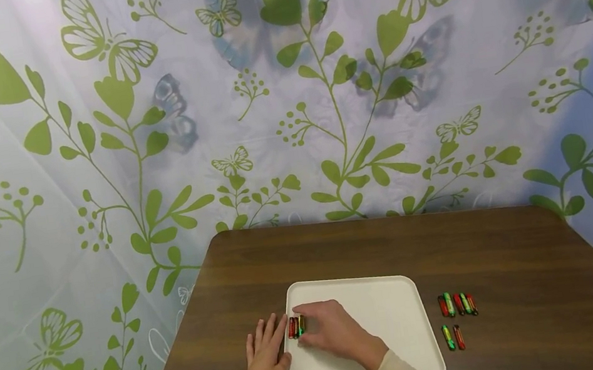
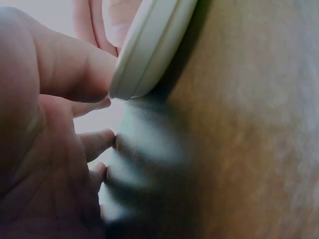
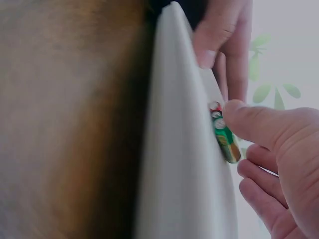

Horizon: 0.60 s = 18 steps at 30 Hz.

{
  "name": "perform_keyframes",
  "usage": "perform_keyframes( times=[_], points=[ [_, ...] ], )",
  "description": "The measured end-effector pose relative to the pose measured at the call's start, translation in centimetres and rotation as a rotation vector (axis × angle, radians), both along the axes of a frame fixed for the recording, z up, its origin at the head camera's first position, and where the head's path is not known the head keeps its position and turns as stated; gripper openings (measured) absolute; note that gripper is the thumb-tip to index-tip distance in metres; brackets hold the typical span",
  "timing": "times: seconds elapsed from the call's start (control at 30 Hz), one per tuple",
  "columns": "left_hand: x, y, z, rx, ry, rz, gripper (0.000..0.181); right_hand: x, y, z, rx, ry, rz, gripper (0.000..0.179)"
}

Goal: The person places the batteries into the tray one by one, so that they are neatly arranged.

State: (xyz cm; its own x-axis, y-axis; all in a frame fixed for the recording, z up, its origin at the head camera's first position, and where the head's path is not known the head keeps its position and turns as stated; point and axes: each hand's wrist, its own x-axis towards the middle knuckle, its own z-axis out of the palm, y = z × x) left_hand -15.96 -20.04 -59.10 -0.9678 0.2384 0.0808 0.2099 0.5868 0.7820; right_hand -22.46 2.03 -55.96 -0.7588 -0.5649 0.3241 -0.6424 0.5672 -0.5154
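Cells, a few side by side, lie in the tray at approx. its 9–10 o'clock, tight by the rim; loose cells sit on the table outside its 3, w/ a pair nr 3–4.

R hand reaches in from 5 o'clock, thumb at the row's near end, a finger at its far end; can't tell if it's actually pinching. L hand is flat w/ fingers spread at the tray's 8–9, thumb touching the rim per L wrist view.

Handling, my est.: small, stiff, fairly dense for size but light overall; smooth wrap, so prob. slippery & apt to roll; not fragile. Best hold: thumb + fingertip on the two ends, or across the barrel for a single one. Squeezing several sideways could pop one out.

Edges: raised rim at 9 leaves v. little room between row & wall, plus L fingers just outside. Bare tray floor runs approx. 12 to 4, so the easy way out is up or toward 3. Beyond the tray's 12, bare wood, then curtain.
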Motion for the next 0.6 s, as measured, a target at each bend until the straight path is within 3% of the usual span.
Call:
perform_keyframes(
  times=[0.23, 0.37, 0.6],
  points=[
    [0.2, 0.1, 0.3, 0.015, 0.005, 0.01, 0.072, -0.1, 1.5, 1.1, -0.045, -0.062, -0.011, 0.056],
    [0.4, 0.2, 1.4, 0.051, -0.003, -0.016, 0.071, -0.2, 2.8, 2.0, -0.051, -0.129, -0.006, 0.058],
    [0.8, 0.7, 2.6, 0.033, -0.056, -0.004, 0.071, -0.1, 5.5, 3.3, -0.044, -0.211, -0.015, 0.063]
  ],
)
